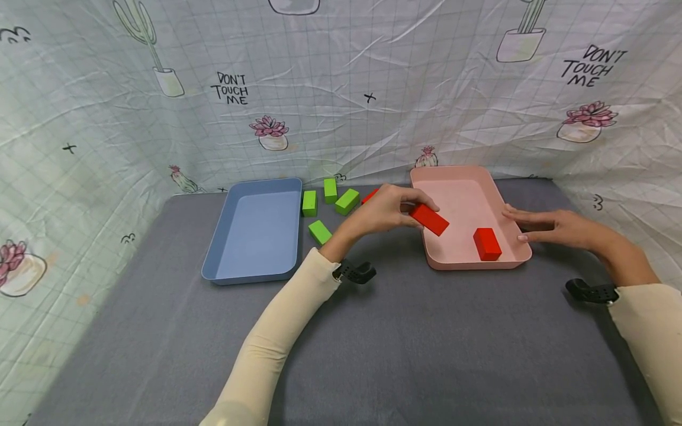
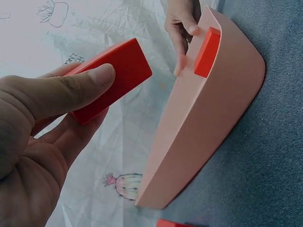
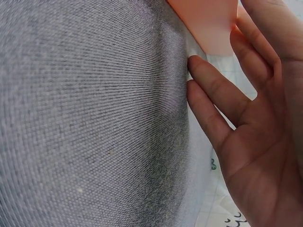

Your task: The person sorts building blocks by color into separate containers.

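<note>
Between thumb and fingers my left hand (image 1: 388,208) pinches a red block (image 1: 429,219), held over the left side of a pink tray (image 1: 463,265). The left wrist view shows the thumb lying across the face of that red block (image 2: 118,71). A second red block (image 1: 487,244) lies inside the tray near its front right. At the tray's right wall, my right hand (image 1: 567,229) rests its fingertips along the rim, fingers extended and nothing held. Another red block (image 1: 369,196) sits on the table behind the left hand, mostly hidden by it.
Several green blocks (image 1: 347,202) lie scattered on the grey table between the trays. A blue tray (image 1: 250,280) stands at the left. A patterned cloth (image 1: 330,71) hangs as a wall behind the table. Each wrist wears a black band (image 1: 356,271).
</note>
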A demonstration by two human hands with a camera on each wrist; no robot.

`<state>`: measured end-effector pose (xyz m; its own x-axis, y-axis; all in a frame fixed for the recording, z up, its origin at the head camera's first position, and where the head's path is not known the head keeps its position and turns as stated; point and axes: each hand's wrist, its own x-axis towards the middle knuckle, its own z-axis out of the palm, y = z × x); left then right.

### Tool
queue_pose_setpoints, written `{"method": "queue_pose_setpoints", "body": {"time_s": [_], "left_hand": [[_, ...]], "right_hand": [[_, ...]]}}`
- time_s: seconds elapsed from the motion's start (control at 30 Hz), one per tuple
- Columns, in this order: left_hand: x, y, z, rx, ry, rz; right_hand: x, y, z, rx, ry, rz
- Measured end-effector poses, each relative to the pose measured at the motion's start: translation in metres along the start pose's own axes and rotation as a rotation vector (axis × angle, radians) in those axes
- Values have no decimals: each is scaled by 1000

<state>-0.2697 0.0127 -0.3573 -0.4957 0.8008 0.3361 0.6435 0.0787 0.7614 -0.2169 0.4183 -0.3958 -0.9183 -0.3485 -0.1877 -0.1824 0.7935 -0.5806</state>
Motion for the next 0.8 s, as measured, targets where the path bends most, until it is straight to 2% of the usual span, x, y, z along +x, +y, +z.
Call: {"method": "queue_pose_setpoints", "body": {"time_s": [0.23, 0.63, 0.8], "left_hand": [[3, 1, 2, 11, -14, -56], [12, 1, 8, 57, -22, -51], [17, 0, 11, 105, -27, -53]], "right_hand": [[1, 0, 0, -12, 6, -4], [3, 2, 1, -8, 3, -7], [1, 1, 2, 4, 8, -13]]}}
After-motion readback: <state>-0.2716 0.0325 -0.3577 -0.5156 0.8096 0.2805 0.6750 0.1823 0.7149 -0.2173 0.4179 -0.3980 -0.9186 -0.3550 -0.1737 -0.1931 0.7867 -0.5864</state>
